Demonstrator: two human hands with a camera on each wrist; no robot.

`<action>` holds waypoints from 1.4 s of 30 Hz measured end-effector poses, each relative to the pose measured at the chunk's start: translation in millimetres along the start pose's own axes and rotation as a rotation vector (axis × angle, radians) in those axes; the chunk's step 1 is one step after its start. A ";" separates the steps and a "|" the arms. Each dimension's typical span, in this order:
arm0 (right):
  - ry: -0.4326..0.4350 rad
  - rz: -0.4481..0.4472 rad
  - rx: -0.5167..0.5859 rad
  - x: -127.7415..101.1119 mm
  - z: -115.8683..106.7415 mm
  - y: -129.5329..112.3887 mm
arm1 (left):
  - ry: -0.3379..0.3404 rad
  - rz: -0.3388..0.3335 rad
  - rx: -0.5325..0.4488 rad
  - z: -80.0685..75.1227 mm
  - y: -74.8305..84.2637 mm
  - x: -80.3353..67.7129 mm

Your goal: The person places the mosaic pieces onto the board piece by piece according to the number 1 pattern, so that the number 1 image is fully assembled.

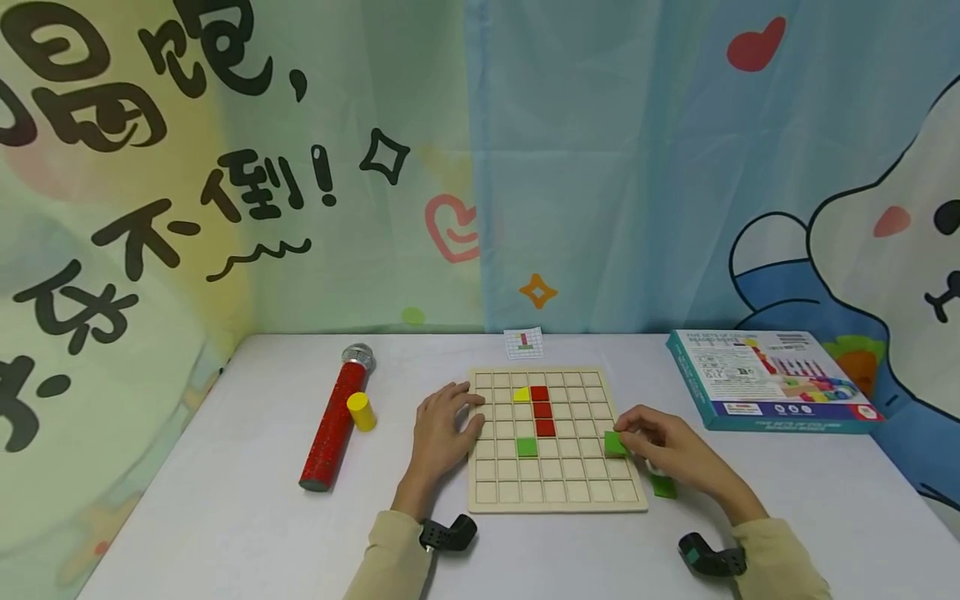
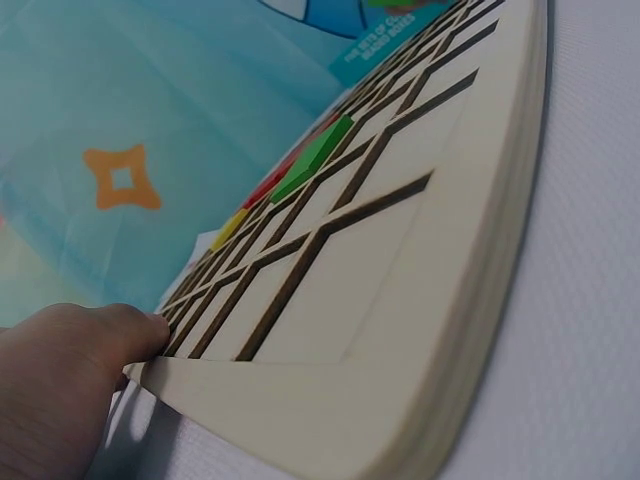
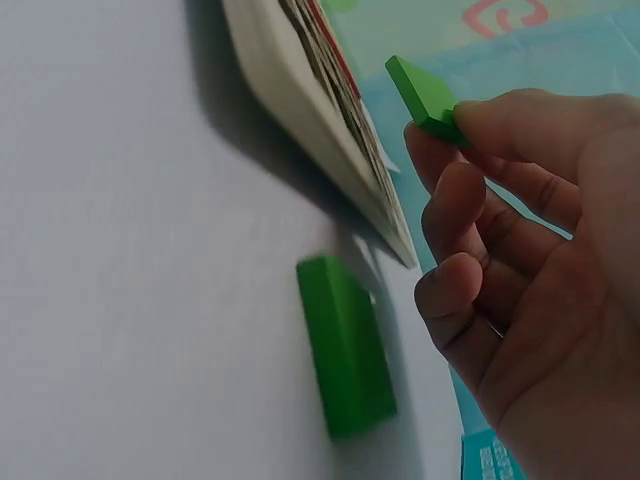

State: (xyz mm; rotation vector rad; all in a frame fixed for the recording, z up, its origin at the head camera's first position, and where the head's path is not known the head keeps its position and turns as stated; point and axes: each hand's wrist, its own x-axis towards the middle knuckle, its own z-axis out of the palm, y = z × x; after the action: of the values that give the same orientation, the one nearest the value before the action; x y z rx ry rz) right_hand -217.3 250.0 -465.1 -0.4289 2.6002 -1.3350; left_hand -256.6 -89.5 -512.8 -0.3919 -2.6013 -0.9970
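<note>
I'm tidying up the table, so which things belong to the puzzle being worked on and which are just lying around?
In use: wooden grid board, green tile in the right hand, spare green tile, pattern card, left hand.
Lying about: red tube, yellow cylinder, game box.

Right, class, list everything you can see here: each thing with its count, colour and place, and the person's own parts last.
wooden grid board: 1, pale wood, table centre
red squares: 3, red, stacked in one board column
yellow piece: 1, yellow, left of the top red square
green square: 1, green, on board below the reds
green tile: 1, green, pinched over the board's right side
green block: 1, green, on the table right of the board
pattern card: 1, white, behind the board
yellow cylinder: 1, yellow, beside the tube
glitter tube: 1, red, silver-capped, left
game box: 1, teal, right
left hand: rests on the board's left edge
right hand: pinches the green tile
</note>
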 end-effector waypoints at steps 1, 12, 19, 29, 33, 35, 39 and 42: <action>-0.002 0.000 0.001 1.1 0.8 -1.7 | -0.001 -0.001 -0.001 -0.4 0.3 0.0; 0.004 -0.100 -0.008 15.4 12.6 -11.0 | -0.011 -0.014 -0.016 -2.4 1.2 0.4; -0.016 -0.077 -0.013 23.5 20.3 -16.3 | -0.006 -0.014 -0.016 -1.6 0.1 0.6; -0.046 -0.090 -0.004 29.6 31.9 -19.6 | -0.001 -0.002 -0.021 -0.4 0.0 -1.6; -0.054 -0.084 -0.015 32.8 37.1 -24.0 | -0.001 -0.003 -0.014 -0.6 -0.3 -1.7; -0.053 -0.076 -0.033 34.4 39.7 -25.5 | 0.002 0.000 -0.013 -0.4 -0.4 -1.4; -0.046 -0.073 -0.046 37.2 44.4 -27.9 | 0.000 0.002 -0.008 -0.3 -0.7 -0.9; -0.048 -0.094 -0.046 38.8 46.8 -29.1 | -0.002 0.003 -0.001 -0.6 -0.8 -0.6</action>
State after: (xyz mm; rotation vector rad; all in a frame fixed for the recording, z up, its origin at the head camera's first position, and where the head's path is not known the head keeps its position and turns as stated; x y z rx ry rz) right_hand -235.1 185.1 -469.7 -0.5898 2.6048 -1.2784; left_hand -256.2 -90.5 -513.1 -0.3968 -2.6016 -0.9983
